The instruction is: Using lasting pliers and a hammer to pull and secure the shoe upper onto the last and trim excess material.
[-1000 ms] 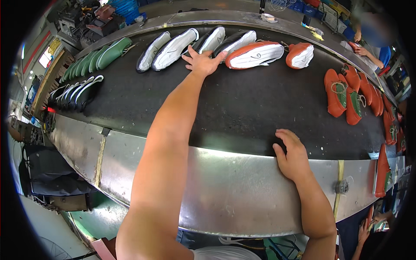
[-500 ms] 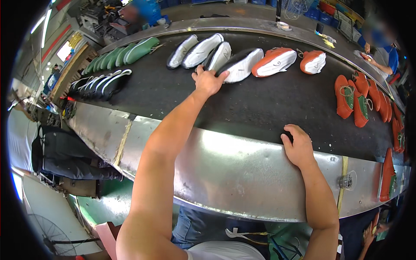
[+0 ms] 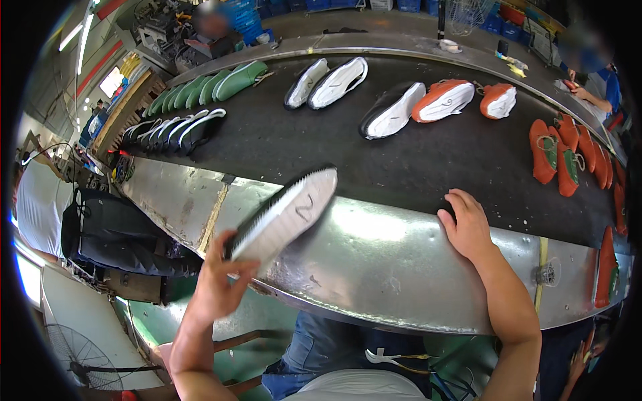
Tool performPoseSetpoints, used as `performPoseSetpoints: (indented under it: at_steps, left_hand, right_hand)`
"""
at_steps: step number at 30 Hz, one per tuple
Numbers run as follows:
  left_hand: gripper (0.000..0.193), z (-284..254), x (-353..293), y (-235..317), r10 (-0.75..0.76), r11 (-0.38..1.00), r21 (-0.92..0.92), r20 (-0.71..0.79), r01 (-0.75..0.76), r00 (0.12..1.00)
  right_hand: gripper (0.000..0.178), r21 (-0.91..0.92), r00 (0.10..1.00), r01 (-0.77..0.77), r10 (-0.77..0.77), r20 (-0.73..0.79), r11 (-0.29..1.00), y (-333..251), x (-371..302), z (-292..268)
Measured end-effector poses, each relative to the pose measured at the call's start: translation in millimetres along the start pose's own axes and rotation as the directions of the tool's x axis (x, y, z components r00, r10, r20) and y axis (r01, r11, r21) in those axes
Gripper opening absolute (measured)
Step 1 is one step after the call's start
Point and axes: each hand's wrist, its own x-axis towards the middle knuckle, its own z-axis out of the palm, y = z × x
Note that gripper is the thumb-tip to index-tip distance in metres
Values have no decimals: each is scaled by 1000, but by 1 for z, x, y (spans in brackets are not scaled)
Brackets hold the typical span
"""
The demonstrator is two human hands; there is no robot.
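"What just changed over there?"

"Look at the dark belt (image 3: 401, 170). A gap has opened in the far row, between a white-soled shoe (image 3: 340, 83) and a black shoe (image 3: 393, 110). A moment ago the missing one sat there."

"So where's it gone?"

"It's up over the metal ledge (image 3: 374, 274), on this side of the belt. That's the held shoe (image 3: 297, 210), tilted, white underside showing. So the handling is down to a single shoe, lifted clear of its row."

"And the hands?"

"The left hand (image 3: 221, 284) has one end of it pinched between thumb and fingers. The right hand (image 3: 468, 227) is where the ledge meets the belt, fingers loosely bent, nothing in it that I can see."

"Anything you can't make out?"

"Plenty. The shoe's upper is mostly turned away, and its gripped end is partly covered. Whether the right palm touches metal, I can't tell. The small clear cup (image 3: 550, 273) holds something too tiny to name."
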Motion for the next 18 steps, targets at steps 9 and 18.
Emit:
performPoseSetpoints:
  at_steps: [9, 18]
  left_hand:
    - [42, 27, 176, -75, -199, 937, -231, 267, 263, 943]
    - [74, 186, 446, -164, -536, 839, -163, -82, 519, 840]
  right_hand:
    - [38, 58, 993, -77, 72, 93, 995, -3, 10, 3]
    - [42, 134, 990, -108, 95, 102, 985, -11, 13, 3]
